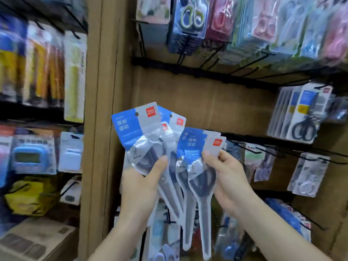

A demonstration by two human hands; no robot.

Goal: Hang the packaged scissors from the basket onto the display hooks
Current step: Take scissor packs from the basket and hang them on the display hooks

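Before display hooks (244, 147) | left hand (143, 178) grips fanned scissor packs (135, 132), count unclear | right hand (229, 176) pinches another bunch (197, 147)

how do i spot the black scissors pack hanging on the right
From the brown cardboard wall, go to its right edge. The black scissors pack hangs there at mid height; black handles and a yellow label distinguish it from the white-handled pack below.

The bare left arm (120, 228) and right arm (273, 230) rise from the lower edge, side by side. The left hand (145, 179) grips a fan of packs (137, 132), thumb pressed across the front. The right hand (230, 178) pinches a second bunch (197, 147), thumb on top, fingers curled behind.
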